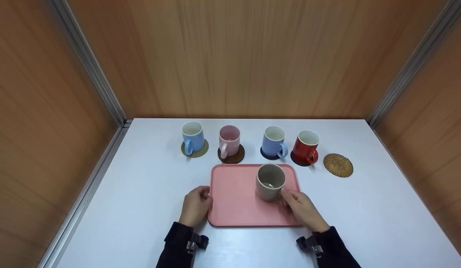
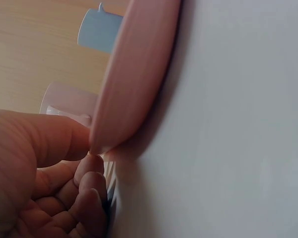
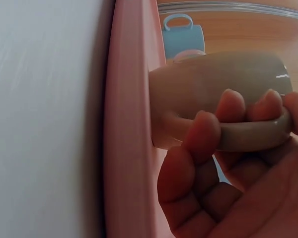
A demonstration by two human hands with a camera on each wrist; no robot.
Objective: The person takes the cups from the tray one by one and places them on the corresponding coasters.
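A beige-grey mug (image 1: 269,186) stands at the right part of a pink tray (image 1: 234,208). My right hand (image 1: 300,208) grips the mug by its handle (image 3: 253,136), with fingers curled through the loop in the right wrist view. At the tray's left side, my left hand (image 1: 195,204) pinches the rim. The left wrist view shows its thumb (image 2: 64,136) against the edge and the other fingers curled below.
Behind the tray are a light blue mug (image 1: 193,139), a pink mug (image 1: 232,143), a blue mug (image 1: 271,143) and a red mug (image 1: 302,149), each on a coaster. A bare woven coaster (image 1: 338,165) lies at the right. Wooden panels (image 1: 245,59) enclose the white table (image 1: 141,178).
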